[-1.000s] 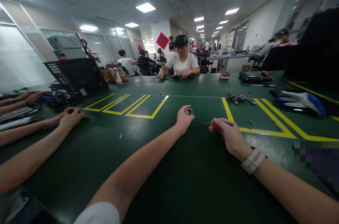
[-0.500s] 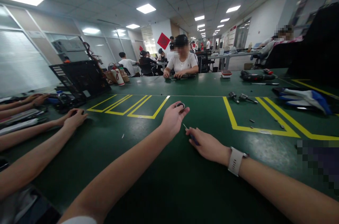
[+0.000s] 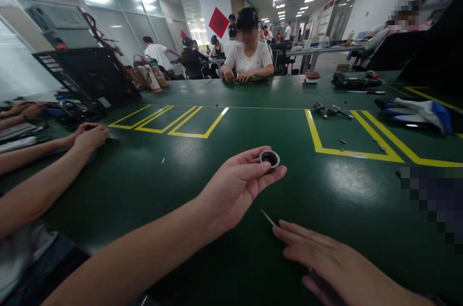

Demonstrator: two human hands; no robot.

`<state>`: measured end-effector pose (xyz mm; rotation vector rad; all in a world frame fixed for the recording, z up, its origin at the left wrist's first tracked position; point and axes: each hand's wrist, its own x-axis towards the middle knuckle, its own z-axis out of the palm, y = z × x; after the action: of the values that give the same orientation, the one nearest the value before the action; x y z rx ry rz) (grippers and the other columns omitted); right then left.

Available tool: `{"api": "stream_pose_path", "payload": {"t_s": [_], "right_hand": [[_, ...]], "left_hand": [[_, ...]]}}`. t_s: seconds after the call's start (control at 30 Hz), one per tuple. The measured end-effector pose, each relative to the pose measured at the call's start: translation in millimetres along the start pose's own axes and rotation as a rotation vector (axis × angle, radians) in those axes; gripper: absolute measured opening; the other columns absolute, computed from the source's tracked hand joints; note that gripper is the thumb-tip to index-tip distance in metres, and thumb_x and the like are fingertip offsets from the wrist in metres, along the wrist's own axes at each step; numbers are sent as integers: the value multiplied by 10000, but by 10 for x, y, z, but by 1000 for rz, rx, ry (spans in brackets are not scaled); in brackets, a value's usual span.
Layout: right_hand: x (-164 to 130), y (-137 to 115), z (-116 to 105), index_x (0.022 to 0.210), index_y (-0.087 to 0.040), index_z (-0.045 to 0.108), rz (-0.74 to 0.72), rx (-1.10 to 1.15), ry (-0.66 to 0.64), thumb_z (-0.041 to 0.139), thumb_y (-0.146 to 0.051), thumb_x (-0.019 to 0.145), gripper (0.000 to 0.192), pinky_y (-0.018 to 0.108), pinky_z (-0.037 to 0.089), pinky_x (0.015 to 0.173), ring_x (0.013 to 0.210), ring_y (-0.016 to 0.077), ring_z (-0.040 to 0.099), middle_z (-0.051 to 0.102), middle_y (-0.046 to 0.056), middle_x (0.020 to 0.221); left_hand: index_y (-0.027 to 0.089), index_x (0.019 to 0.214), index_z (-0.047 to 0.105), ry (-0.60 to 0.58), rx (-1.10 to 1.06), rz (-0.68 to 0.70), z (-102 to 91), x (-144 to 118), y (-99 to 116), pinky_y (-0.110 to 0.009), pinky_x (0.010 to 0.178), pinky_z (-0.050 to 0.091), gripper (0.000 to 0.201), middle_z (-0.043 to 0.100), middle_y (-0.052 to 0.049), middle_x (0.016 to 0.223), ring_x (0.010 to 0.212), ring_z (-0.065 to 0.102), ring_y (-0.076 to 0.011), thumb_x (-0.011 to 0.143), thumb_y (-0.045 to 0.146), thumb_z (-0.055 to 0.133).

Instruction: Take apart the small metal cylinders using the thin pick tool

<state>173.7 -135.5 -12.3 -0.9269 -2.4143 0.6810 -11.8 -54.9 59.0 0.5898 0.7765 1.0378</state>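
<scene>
Open green table (image 3: 202,161) ahead of the left hand (image 3: 235,187) and right hand (image 3: 325,260), out to the yellow lines (image 3: 170,125); blocked on the left by a co-worker's forearm (image 3: 47,178); loose screws (image 3: 361,144) and two metal bits (image 3: 327,110) right; black rack (image 3: 87,79) far left

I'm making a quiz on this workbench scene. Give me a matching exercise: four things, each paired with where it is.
Things:
1. ring
2. thin tool
3. red square
4. blue-white cloth

Places:
A. far wall
B. table, far right
C. left hand's fingertips
D. under the right hand

Pairs: 1-C, 2-D, 3-A, 4-B
</scene>
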Motion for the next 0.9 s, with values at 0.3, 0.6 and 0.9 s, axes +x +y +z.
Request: {"api": "stream_pose_path", "payload": {"t_s": [0.3,0.6,0.9], "right_hand": [[-136,90,-226,645,-258,624,449,281,455,438,-422,875,338,245,503,510,556,163,608,626,7,592],[-31,12,-192,583,-244,598,439,329,361,446,-437,862,371,207,456,450,503,135,569,588,-7,545],[-94,-71,-170,666,-236,544,306,86,302,475,-309,878,235,151,472,474,501,93,567,573,-40,573]], "left_hand": [[127,919,659,-76,137,-31,-167,-79,-84,-344,849,545,306,669,-100,962,902,663,-212,705,-62,547],[132,930,660,-129,240,-116,-155,-127,-144,-360,887,492,324,662,-84,990,920,640,-206,647,-19,616],[116,987,625,-142,281,-177,-155,-149,-146,-371,938,428,366,642,-78,1020,953,600,-190,634,27,659]]}}
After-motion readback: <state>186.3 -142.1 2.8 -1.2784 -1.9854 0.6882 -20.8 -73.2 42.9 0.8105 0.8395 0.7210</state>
